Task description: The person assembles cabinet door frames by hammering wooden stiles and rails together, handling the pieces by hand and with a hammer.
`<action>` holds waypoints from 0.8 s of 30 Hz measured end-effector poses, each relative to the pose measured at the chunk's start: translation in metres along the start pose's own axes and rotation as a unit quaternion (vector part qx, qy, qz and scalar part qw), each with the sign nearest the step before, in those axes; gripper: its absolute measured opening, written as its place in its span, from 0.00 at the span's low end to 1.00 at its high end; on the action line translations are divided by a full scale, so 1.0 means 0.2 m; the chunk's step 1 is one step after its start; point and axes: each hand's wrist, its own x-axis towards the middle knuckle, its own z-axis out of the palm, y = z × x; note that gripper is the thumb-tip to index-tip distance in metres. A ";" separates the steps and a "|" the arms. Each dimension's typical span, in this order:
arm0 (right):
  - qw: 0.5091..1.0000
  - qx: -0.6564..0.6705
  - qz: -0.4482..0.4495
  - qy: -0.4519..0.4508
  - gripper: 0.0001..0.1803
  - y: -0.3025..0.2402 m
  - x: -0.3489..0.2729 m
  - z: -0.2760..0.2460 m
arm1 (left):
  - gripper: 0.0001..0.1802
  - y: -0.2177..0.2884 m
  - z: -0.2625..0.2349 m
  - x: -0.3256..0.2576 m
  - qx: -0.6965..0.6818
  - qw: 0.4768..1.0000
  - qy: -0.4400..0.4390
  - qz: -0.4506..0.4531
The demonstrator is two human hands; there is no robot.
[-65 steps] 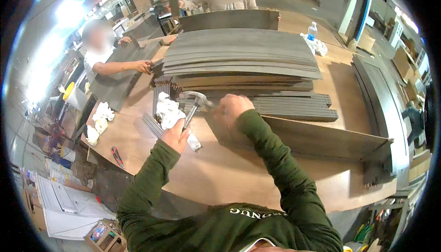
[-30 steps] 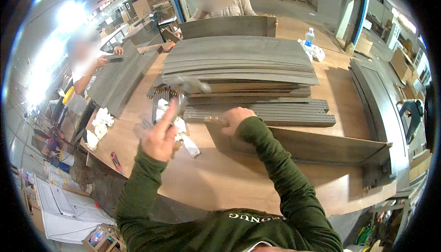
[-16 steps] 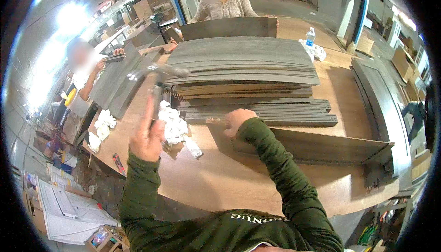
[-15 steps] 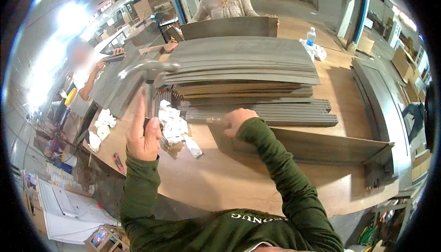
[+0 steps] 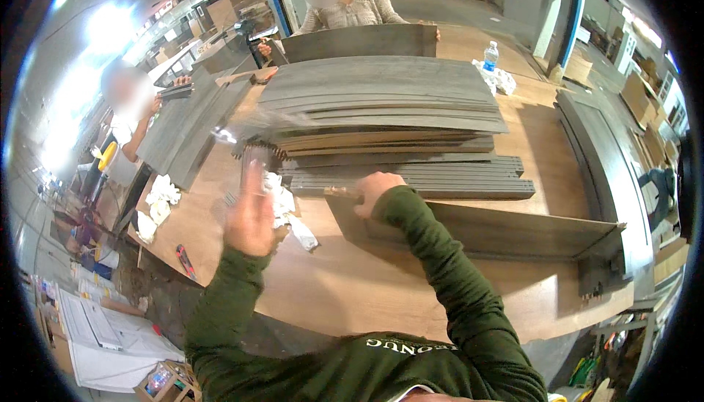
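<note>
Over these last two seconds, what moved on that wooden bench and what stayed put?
The left hand swung the metal-headed hammer up from the bench and is now a blur in mid-swing, its grip unchanged. The right hand stayed pressed on the long grey plank, and the stack of grey boards did not shift.

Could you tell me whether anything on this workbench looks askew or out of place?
Yes: crumpled white rags lie strewn on the workbench beside the left hand, and the grey boards in the big stack sit fanned, with uneven edges. The swinging hammer is blurred.
</note>
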 end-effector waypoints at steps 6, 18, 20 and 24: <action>0.999 -0.027 -0.012 -0.036 0.15 -0.05 0.02 0.01 | 0.27 -0.13 0.03 -0.04 0.092 0.978 -0.183 0.029; 0.999 -0.013 -0.005 -0.040 0.15 -0.05 -0.03 -0.08 | 0.26 -0.27 0.26 -0.20 -0.018 0.981 -0.181 -0.072; 0.996 -0.052 -0.065 -0.017 0.16 -0.10 0.00 -0.05 | 0.23 -0.40 0.28 -0.28 -0.117 0.981 -0.056 -0.141; 0.994 -0.069 -0.040 0.071 0.16 0.05 0.06 0.09 | 0.22 -0.76 0.43 -0.36 -0.155 0.972 0.043 -0.173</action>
